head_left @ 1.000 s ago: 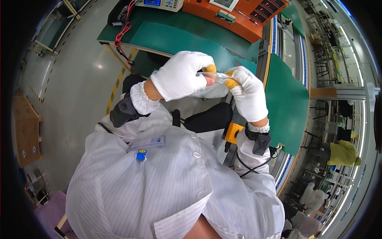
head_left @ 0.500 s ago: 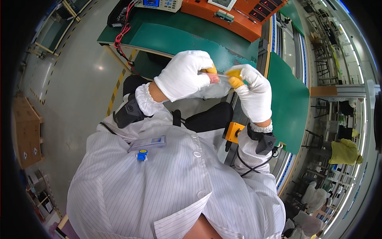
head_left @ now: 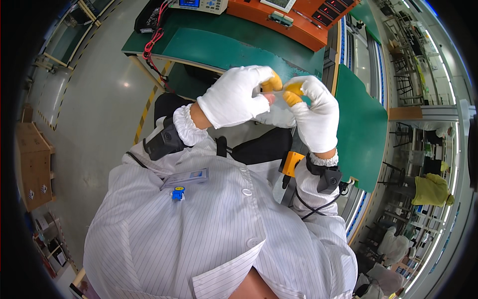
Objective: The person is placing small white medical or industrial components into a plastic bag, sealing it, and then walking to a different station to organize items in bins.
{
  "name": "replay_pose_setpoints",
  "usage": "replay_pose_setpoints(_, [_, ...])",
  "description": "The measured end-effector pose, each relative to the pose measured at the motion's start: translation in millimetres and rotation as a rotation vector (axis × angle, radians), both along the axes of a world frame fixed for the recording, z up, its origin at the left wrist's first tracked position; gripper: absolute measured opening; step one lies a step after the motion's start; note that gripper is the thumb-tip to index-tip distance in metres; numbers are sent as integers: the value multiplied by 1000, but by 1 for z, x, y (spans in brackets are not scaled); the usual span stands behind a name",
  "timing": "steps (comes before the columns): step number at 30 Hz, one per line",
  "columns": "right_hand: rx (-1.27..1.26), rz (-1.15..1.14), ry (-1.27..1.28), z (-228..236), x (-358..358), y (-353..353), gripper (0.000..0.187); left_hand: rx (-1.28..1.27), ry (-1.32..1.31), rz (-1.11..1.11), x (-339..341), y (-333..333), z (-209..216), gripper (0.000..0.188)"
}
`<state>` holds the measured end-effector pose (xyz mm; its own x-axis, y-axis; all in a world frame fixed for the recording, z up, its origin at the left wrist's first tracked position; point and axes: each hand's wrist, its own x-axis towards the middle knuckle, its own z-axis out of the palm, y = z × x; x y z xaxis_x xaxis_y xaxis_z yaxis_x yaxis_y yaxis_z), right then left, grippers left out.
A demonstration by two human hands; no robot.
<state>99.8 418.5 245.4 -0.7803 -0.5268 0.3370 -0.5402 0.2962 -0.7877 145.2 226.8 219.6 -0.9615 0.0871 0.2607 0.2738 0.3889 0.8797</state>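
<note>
Both my hands wear white gloves with orange fingertip covers and meet in front of my chest. My left hand (head_left: 236,97) and my right hand (head_left: 313,114) pinch the two ends of a small thin pale strip (head_left: 275,92) between thumb and forefinger. The strip is too small to identify further. Black wrist devices sit on both forearms. I wear a white striped coat with a badge (head_left: 185,178) on the chest.
A green-topped workbench (head_left: 219,50) lies ahead, with an orange instrument panel (head_left: 294,20), a meter and red cables (head_left: 154,37) at its back. A second green mat (head_left: 361,124) runs along the right. Grey floor with yellow-black tape is at left. Other people work at far right.
My hands have stayed together on the strip and shifted slightly right and down in the picture; the fingertips now sit closer together.
</note>
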Motion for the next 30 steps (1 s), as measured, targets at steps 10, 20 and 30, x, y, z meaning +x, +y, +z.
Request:
replay_pose_setpoints(10, [-23,58,-266,-14,5,-1,26,107,87,3,10,-3,-8,13])
replay_pose_setpoints(20, [-116,31,-575,-61,23,1,18,-188,247,-14,22,-5,-27,13])
replay_pose_setpoints(30, [120,62,-351,-48,38,-8,16,-106,91,22,43,-3,-44,23])
